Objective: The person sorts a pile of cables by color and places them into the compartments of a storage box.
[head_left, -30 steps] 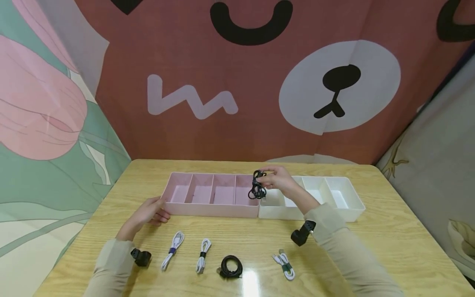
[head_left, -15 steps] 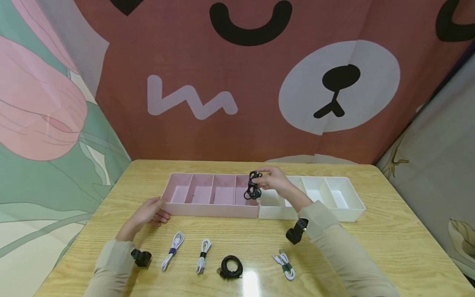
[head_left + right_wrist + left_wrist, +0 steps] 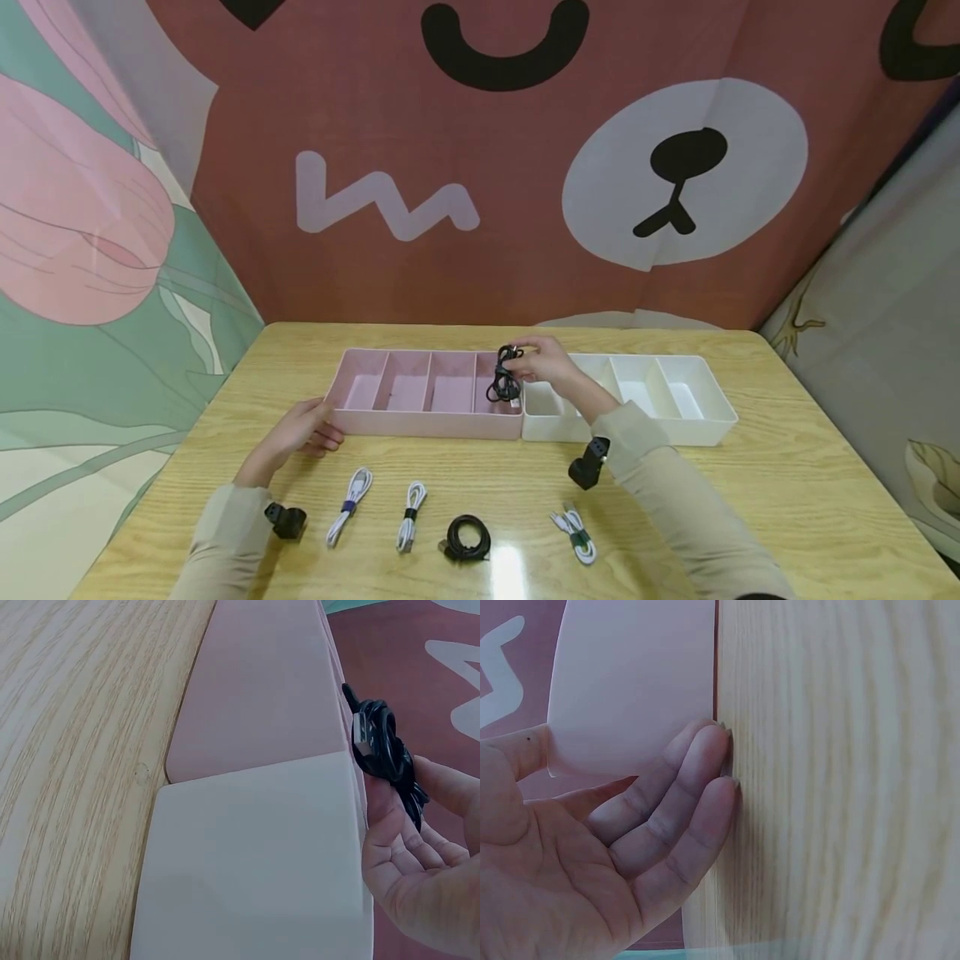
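Brown bear-print fabric (image 3: 525,283) hangs behind a pale wood-grain table (image 3: 288,358), on which a pink divided tray (image 3: 431,425) sits lengthwise. Against the tray's right end stands a white divided tray (image 3: 558,429). Over the pink tray's rightmost compartment is a bundled black USB cable (image 3: 503,379), hanging nearly upright: its long axis runs up and down with a slight lean, loops fanning out at top and bottom. A USB-A plug (image 3: 363,733) with a pale metal face shows at its lower end; exactly which way that plug aims, I can't tell. The cord is thin, dark and a bit glossy, gathered tight at the middle so the loops make a loose figure eight. The right hand (image 3: 542,361) pinches it near the top between thumb and fingers. Well apart from that, the left hand (image 3: 298,429) holds the pink tray's left end, thumb at the rim and fingers bent at the lower front corner. Nearer the wearer than the pink tray lie a blue-banded white cable (image 3: 348,506), a black-banded white cable (image 3: 410,517) and a round black cable coil (image 3: 467,554); a green-banded white cable (image 3: 577,537) lies farther right, beyond its right end.
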{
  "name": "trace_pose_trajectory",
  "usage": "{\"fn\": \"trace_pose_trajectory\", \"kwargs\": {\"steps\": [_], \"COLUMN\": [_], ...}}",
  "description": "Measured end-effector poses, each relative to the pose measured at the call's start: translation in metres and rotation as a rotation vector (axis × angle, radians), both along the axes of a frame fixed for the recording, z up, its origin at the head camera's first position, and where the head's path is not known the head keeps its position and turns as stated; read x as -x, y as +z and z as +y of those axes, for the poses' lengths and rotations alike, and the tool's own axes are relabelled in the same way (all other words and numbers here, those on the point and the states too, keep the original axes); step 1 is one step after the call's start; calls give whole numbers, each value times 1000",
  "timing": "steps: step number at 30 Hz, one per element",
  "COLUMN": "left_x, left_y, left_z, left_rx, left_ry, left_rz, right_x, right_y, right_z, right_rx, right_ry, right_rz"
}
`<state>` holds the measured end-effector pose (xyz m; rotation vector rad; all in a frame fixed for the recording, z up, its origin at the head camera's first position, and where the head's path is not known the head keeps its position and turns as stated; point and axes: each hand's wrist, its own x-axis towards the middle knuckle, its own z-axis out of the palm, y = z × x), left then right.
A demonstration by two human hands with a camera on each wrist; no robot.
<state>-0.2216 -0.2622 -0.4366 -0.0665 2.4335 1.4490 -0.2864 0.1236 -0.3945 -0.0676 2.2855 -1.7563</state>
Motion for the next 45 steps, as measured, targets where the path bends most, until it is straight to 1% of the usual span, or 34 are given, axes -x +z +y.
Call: {"fn": "trace_pose_trajectory", "kwargs": {"steps": [3,6,10,18,25,33,45], "left_x": [0,0,0,-1,-1,-2,-2], "left_y": [0,0,0,3,4,3,4], "left_z": [0,0,0,0,0,0,0], "left_rx": [-6,-9,-13,-20,4,-10,-21], "left_ry": [3,-8,-14,-12,-8,-16,-20], "left_rz": [-4,-2,-1,-4,-5,0,6], "right_x": [0,-1,-2,-3,-9,-14,-20], "right_y": [-1,-1,-1,-2,3,7,14], "right_z": [-1,-1,-1,2,3,6,11], "right_rx": [-1,-2,4,42,59,88,74], "right_ry": [-3,-3,12,16,13,25,39], "right_rz": [-4,0,22,47,30,26,39]}}
